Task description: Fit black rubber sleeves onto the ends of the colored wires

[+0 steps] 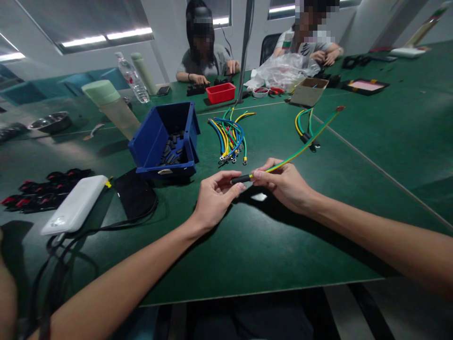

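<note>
My left hand (215, 196) pinches a short black sleeve (240, 179) at the near end of a yellow-green wire (304, 141). My right hand (283, 182) is closed on the same wire just behind the sleeve. The wire runs up and to the right and ends in a red tip. Both hands hover over the green table (269, 236), in front of a bundle of blue, yellow and green wires (230, 134). A blue bin (166, 137) holding several small black sleeves stands to the left of the bundle.
A few yellow-green wires with black sleeves (306, 130) lie at the right. A white power bank (76, 203) with black cables, a black pouch (134, 191) and red-black parts (42, 189) sit at the left. Two other people work at the far side by a red tray (221, 92) and cardboard box (309, 91).
</note>
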{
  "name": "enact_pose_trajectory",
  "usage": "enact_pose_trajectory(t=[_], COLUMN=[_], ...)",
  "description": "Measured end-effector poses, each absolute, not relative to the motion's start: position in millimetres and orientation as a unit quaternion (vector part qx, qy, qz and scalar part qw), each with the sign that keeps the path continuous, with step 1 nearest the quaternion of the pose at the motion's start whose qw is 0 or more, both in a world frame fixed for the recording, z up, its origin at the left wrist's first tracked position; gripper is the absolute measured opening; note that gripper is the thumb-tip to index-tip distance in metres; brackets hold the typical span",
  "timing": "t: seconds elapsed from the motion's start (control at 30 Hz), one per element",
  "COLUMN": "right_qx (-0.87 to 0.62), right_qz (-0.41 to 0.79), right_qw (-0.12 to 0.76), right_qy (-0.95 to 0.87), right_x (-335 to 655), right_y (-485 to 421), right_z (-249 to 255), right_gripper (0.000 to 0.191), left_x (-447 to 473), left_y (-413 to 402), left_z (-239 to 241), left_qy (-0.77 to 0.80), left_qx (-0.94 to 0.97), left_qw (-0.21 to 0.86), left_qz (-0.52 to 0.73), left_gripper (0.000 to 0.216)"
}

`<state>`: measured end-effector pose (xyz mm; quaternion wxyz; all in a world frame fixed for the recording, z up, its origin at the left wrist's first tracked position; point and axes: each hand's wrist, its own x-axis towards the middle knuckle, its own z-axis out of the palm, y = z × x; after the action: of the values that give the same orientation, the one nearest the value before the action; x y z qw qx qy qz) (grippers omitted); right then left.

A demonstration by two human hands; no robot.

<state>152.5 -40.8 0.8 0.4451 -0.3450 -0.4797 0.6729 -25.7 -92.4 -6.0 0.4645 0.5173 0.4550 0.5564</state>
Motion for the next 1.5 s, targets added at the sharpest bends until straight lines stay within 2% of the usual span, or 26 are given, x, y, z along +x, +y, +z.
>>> enact_pose_trajectory(t=[0.13,0.4,0.93,1.5], right_qx=[-0.350,-0.366,-0.345,-0.320], right_qz=[0.689,0.686,0.702,0.729], right_qw=[0.449,0.438,0.411,0.411], right_qy=[-0.449,-0.452,-0.469,-0.444], right_x=[152,152,154,154], right_y=[-38,-38,-36,-33], right_z=[1,2,-2,3], right_gripper=[0.024,0.030,0.026,0.024], left_x=[-26,-24,-30,-38], left_y=[-90,-93,-91,-86], left_z=[-4,-7,-5,-2], left_qy=[0.462,0.461,0.459,0.399], left_qx=[0.492,0.503,0.571,0.554], left_qw=[0.499,0.501,0.486,0.533], left_qz=[0.544,0.533,0.476,0.500], left_gripper=[0.032,0.031,0.033,0.034])
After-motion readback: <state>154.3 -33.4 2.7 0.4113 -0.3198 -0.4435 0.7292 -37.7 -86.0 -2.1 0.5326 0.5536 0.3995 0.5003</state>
